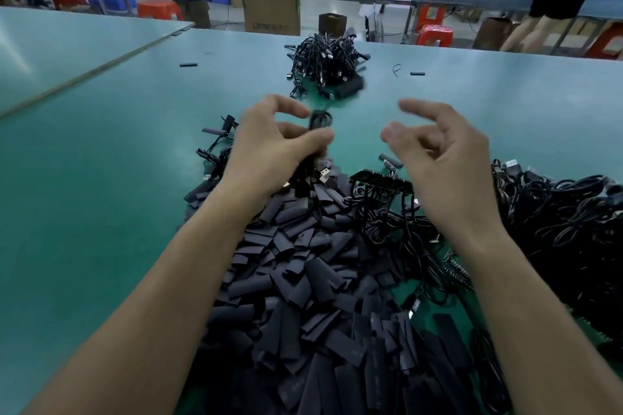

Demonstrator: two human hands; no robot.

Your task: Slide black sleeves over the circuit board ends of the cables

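Worktop [101, 178]: small far pile of cables [325, 64] judged finished; near heap of sleeves [303, 280] and right heap of cables [566, 222] mostly remaining; left hand [269, 145] grips one cable [319, 120], right hand [445, 158] released.

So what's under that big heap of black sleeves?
The heap of black sleeves lies on the green table, which shows around it. Black cables with circuit boards mingle with its right edge. Anything deeper underneath is covered, so I cannot tell.

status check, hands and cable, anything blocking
Left hand grips thin black coiled cable. Right hand open, empty. Heap of flat black sleeves under both wrists. Nothing between the hands.
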